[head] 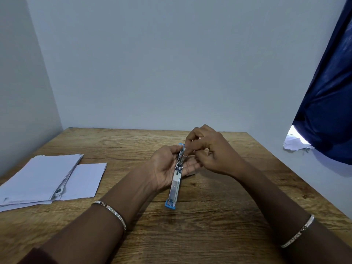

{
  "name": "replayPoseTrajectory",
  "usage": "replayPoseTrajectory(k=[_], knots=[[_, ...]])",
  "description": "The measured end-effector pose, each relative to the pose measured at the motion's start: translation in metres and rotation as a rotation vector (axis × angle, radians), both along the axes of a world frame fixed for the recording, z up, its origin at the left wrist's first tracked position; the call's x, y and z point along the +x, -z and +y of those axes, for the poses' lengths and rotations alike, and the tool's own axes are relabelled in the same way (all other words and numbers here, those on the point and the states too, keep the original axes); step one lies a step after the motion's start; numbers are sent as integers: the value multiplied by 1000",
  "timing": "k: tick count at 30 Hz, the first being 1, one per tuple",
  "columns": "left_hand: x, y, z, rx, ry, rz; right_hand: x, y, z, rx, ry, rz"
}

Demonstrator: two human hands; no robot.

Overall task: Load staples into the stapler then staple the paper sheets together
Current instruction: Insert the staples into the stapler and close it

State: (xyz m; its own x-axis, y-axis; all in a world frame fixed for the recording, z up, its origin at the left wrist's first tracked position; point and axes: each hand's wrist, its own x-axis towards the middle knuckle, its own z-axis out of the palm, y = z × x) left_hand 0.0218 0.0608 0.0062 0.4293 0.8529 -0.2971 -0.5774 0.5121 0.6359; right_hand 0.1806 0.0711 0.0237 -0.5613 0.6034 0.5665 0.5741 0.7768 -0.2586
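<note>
Where your hands meet: one stapler (176, 184), open, above the table's (209, 235) middle.
Left hand (165, 170): thumb clamps it to the palm.
Right hand (211, 153): pinches its far end, hiding it.
Left edge: two paper piles (42, 178).

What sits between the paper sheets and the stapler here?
In the head view, only bare table and the left hand that holds the stapler lie between it and the paper sheets.

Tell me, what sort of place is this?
Likely a plain home or office desk corner: a wooden table set against bare pale walls, a stack of paper sheets, and a stapler held over it.
</note>
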Motion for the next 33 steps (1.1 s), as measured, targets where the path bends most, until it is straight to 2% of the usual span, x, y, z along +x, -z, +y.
replayPoseTrajectory(k=[6, 16, 21, 29, 33], knots=[[1, 0, -1, 29, 52, 106, -1, 3, 2, 56, 17, -70], [1, 1, 2, 25, 117, 164, 4, 5, 6, 0, 57, -75], [-6, 4, 6, 74, 173, 259, 6, 5, 6, -24, 67, -105], [-11, 2, 8, 89, 216, 261, 15, 8, 15, -54, 99, -80], [-14, 1, 8, 84, 189, 217, 14, 9, 15, -89, 81, 15]])
